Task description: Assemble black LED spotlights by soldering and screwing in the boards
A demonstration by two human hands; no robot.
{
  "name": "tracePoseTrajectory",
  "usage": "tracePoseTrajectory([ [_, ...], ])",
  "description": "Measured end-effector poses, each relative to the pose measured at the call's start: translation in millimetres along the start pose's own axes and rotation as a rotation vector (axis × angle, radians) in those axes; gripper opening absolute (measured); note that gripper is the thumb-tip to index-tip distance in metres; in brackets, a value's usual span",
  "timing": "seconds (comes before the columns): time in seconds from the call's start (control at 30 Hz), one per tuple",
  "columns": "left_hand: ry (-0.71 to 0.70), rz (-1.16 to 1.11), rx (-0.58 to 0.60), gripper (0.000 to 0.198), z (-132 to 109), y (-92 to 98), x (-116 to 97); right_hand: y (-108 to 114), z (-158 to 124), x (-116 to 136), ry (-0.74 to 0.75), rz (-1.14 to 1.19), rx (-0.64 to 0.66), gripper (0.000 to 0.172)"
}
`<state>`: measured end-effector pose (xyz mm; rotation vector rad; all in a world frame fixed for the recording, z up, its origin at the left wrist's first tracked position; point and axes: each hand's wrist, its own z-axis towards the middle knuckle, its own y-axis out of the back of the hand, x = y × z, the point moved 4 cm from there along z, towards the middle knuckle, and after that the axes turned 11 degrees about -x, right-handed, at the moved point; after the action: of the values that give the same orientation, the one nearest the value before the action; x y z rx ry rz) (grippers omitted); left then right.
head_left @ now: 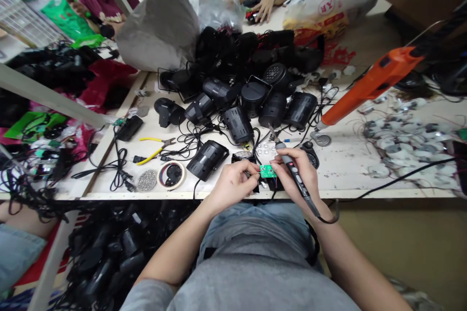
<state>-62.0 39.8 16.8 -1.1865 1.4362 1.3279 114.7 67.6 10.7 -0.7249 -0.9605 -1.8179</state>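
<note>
A small green circuit board point(267, 171) sits at the near edge of the white table point(343, 170), pinched between the fingers of both hands. My left hand point(233, 182) grips its left side with curled fingers. My right hand point(297, 172) touches its right side and also holds a black soldering iron point(292, 170), tip pointing up and away, its cord trailing back past my wrist. A black lamp housing point(207, 159) lies just left of my left hand. Clear lens pieces point(266, 149) lie just beyond the board.
Many black lamp housings point(251, 82) are heaped mid-table. Yellow-handled pliers point(155, 148), a tape roll point(171, 175) and black cables lie at left. An orange tool point(368, 85) rests at right above small grey parts point(404, 141). Another person's hands point(264, 5) work at the far side.
</note>
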Motion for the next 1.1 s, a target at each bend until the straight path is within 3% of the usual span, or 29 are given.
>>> tracePoseTrajectory([
  [0.13, 0.009, -0.001, -0.006, 0.01, -1.7, -3.1, 1.1, 1.1, -3.6, -4.1, -0.097, 0.029, -0.015, 0.028],
  [0.3, -0.07, 0.026, -0.068, 0.007, -2.0, -3.0, 2.4, -1.3, -3.5, -1.6, -0.125, 0.044, -0.021, 0.027],
  [0.57, -0.075, -0.06, -0.152, 0.005, -4.4, -4.3, 6.3, -4.2, -6.0, -1.4, -0.166, 0.079, -0.01, 0.028],
  [0.77, 0.014, -0.172, -0.261, 0.007, -12.4, -6.9, 17.8, -9.0, -8.7, 1.6, -0.086, 0.047, 0.017, 0.025],
  [1.1, 0.097, -0.248, -0.302, 0.013, -14.8, -16.5, 21.1, -4.9, -8.5, 8.7, 0.117, -0.008, -0.035, 0.026],
])
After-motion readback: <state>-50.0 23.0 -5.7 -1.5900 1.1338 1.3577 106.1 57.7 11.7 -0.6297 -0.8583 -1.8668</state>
